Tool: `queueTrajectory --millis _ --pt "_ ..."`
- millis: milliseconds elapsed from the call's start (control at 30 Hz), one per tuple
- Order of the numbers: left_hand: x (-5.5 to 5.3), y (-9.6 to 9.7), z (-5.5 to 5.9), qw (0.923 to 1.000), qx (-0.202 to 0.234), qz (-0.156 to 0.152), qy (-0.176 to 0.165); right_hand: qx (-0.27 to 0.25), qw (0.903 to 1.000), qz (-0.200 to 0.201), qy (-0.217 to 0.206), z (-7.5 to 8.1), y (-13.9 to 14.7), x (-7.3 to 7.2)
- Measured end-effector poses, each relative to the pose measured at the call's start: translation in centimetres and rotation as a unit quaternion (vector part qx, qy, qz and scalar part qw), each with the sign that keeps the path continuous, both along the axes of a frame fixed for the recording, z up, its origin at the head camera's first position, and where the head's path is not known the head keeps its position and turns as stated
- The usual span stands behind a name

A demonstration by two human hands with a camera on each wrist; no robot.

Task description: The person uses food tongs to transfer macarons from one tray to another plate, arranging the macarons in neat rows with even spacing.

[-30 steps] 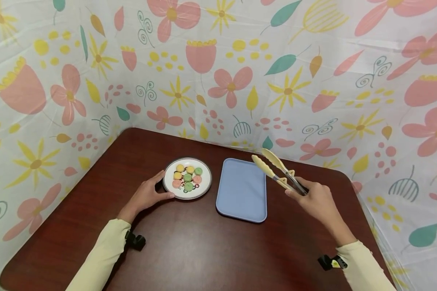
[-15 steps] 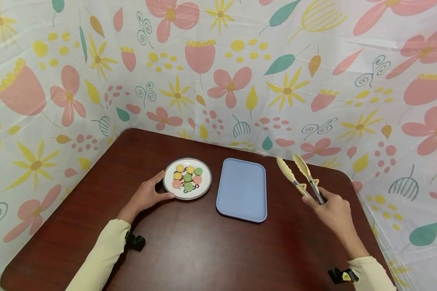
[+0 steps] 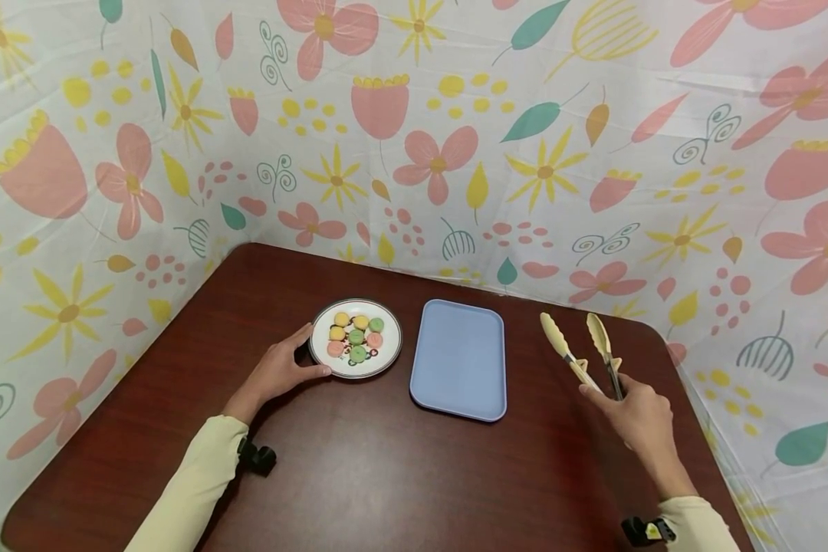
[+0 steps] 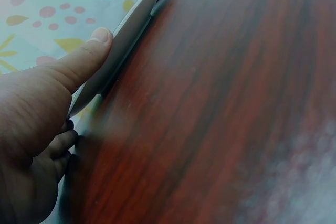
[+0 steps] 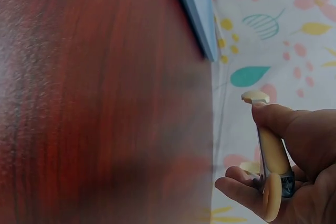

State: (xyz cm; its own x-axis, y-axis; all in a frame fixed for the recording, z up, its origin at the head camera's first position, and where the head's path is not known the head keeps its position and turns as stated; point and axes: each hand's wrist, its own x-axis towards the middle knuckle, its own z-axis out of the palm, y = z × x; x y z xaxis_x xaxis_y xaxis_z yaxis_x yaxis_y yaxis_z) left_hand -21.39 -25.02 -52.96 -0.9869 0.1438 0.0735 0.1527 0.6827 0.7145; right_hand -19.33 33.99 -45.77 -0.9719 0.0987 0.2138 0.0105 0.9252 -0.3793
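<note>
My left hand [image 3: 280, 372] grips the left side of a white plate [image 3: 390, 338] with a dark rim. In the left wrist view its thumb lies along the edge of the plate [image 4: 137, 22], fingers curled below. Several small round yellow, green and pink macaron-like sweets [image 3: 356, 336] lie on the plate. On the right side of the table, my right hand [image 3: 640, 420] holds a pair of tongs [image 3: 599, 336] with cream scalloped tips, spread apart with nothing between them. The right wrist view shows the tongs [image 5: 274, 153] between thumb and fingers.
A blue rectangular tray [image 3: 458, 360] lies between the plate and the tongs. Everything stands on a dark red-brown wooden table [image 3: 386, 475] with rounded corners. A floral cloth [image 3: 428, 100] hangs behind and along both sides.
My right hand has moved right, away from the tray, carrying the tongs, whose tips are lower and wider apart now. My left hand and the plate have stayed put.
</note>
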Motion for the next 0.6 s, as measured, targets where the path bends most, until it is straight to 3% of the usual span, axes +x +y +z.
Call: queueTrajectory --millis 600 --pt "0.0 0.0 0.0 0.9999 0.002 0.001 -0.013 -0.006 0.9978 -0.030 -0.058 -2.8 1.7 -0.5"
